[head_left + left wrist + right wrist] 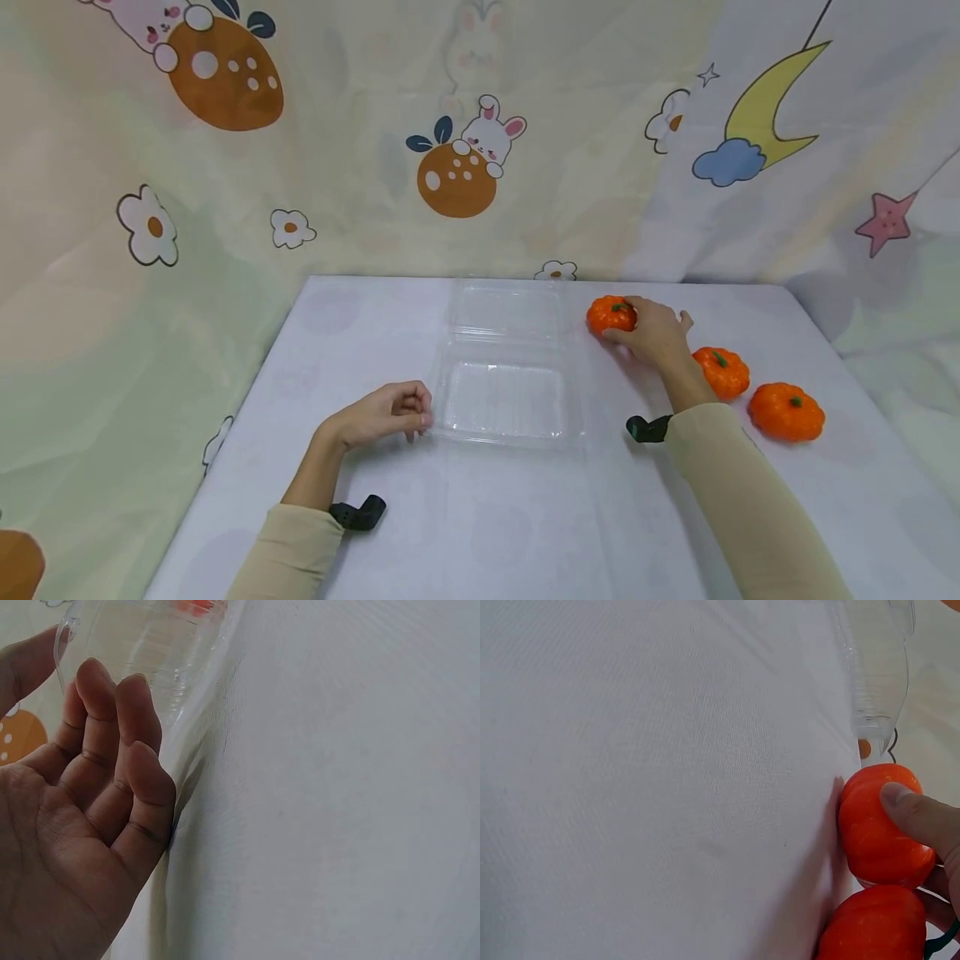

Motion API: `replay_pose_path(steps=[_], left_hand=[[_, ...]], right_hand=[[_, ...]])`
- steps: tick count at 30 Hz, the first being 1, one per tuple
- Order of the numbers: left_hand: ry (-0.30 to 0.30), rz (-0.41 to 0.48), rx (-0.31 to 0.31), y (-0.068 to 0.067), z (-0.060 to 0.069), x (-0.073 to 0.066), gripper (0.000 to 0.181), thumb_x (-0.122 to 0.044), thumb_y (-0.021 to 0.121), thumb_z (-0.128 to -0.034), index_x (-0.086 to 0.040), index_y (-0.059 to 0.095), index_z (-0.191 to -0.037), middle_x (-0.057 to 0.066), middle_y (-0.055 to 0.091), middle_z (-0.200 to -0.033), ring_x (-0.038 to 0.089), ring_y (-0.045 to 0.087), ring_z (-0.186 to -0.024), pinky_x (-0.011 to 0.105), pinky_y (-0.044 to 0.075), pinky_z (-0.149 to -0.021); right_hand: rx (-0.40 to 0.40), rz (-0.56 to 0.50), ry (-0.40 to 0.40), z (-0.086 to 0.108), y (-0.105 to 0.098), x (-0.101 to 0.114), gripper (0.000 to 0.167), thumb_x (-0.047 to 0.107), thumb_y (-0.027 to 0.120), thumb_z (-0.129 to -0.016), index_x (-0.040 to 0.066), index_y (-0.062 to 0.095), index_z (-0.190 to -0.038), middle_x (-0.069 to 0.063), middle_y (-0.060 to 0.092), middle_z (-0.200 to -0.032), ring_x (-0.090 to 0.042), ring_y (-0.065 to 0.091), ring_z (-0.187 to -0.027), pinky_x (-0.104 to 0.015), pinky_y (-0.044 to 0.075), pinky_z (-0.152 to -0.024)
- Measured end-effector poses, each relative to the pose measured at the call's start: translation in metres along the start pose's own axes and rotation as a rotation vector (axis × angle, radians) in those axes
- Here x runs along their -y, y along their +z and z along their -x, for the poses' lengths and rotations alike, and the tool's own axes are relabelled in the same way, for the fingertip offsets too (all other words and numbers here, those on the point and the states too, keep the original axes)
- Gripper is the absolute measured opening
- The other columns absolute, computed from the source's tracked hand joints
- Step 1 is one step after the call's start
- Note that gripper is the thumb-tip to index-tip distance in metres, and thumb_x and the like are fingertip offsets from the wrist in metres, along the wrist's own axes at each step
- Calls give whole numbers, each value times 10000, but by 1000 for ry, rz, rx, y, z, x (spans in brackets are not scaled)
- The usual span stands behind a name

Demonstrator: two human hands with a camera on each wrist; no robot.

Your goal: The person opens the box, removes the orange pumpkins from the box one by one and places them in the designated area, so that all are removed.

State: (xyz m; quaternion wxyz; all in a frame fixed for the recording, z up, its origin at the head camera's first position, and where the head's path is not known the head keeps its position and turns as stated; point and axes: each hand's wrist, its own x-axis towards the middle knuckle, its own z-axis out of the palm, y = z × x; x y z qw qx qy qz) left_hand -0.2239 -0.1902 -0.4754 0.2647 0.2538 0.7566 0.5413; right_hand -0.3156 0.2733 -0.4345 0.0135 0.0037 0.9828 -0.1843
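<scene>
My right hand [652, 333] grips a small orange pumpkin [609, 315] with a green stem, right of the clear plastic container's raised lid [510, 308]. The thumb lies on the pumpkin [881, 832] in the right wrist view, with other fingers partly hidden behind it. Whether it touches the table cannot be told. My left hand [393, 410] is at the near left corner of the clear plastic container [498, 404], fingers curled. In the left wrist view, the thumb meets the container's rim [60, 656]; the index fingertip is hidden. Nothing lies in the container's base.
Two more orange pumpkins sit on the table to the right, one [722, 372] beside my right forearm and another [787, 412] farther right. A white cloth [495, 533] covers the table. Behind it hangs a printed curtain [360, 150]. Both wrists carry black cameras.
</scene>
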Motion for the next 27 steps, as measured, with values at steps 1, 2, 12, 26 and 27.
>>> replay_pose_path(steps=[1,2,12,26,27], left_hand=[[-1,2,1,0,0,0,207,-167,681,-996,-11,562,-1063,112,641,-882,311,611,-829,346,557,-724],[-2,2,2,0,1,0,208,-167,681,-996,-10,562,-1062,114,640,-881,309,610,-826,345,557,-724],[3,-1,-5,3,0,-1,200,-167,677,-1000,-17,561,-1066,134,643,-883,310,611,-820,345,558,-716],[-7,-7,2,7,-4,-2,206,-191,631,-1024,-17,572,-1115,155,652,-914,327,618,-865,336,550,-734],[-16,-12,-5,6,-4,-2,221,-203,627,-1026,-20,569,-1134,150,655,-917,329,621,-864,338,549,-737]], right_hand=[[0,-2,5,1,1,0,795,451,748,-913,43,436,-1520,-276,505,-1482,-521,454,-1315,-788,61,-1107],[1,-4,10,1,1,1,795,453,747,-913,43,436,-1519,-283,512,-1470,-523,456,-1309,-790,59,-1105],[-1,62,26,2,1,0,768,518,658,-953,15,433,-1488,-331,560,-1357,-515,444,-1292,-825,5,-1083],[-67,-21,-54,9,7,-1,940,487,683,-939,128,163,-1634,-273,253,-1621,-514,238,-1450,-824,-32,-1096],[-71,-19,-63,10,7,0,924,478,682,-942,131,173,-1631,-272,253,-1619,-513,235,-1451,-820,-32,-1100]])
